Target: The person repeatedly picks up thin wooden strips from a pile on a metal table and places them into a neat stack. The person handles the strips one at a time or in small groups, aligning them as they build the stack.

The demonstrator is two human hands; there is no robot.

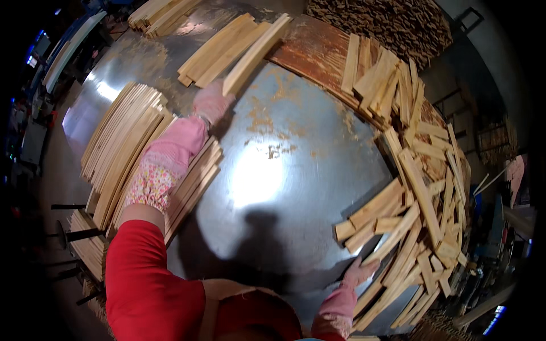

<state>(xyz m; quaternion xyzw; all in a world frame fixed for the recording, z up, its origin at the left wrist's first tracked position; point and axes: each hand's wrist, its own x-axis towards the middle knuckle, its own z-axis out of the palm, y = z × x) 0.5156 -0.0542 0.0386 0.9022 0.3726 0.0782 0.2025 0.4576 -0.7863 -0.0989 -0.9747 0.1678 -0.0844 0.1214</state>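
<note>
Worktop point(333, 170) of shiny grey metal spreads beneath and between the left hand point(213, 102) and the right hand point(359, 273). A jumbled heap of wooden strips point(420, 187) lies beyond and around the right hand, the pieces crossing at many angles. Well past the left hand, to its right, is a large dark pile of wood point(381, 25). A neat stack of strips point(122, 136) sits to the left of the left hand and nearer the body, with more of it showing on the other side of that forearm. A worn reddish-brown panel point(304, 48) lies ahead of the left hand and to its right. Just ahead of the left hand, a few flat boards point(219, 51) lie side by side. The left hand grips the near end of a long pale strip point(259, 54), which points away from it. The right hand has its fingers on the near end of a narrower strip point(395, 236) at the heap's edge; how firmly it grips, I cannot tell. Patches of wood dust point(261, 118) lie to the right of the left hand.
</note>
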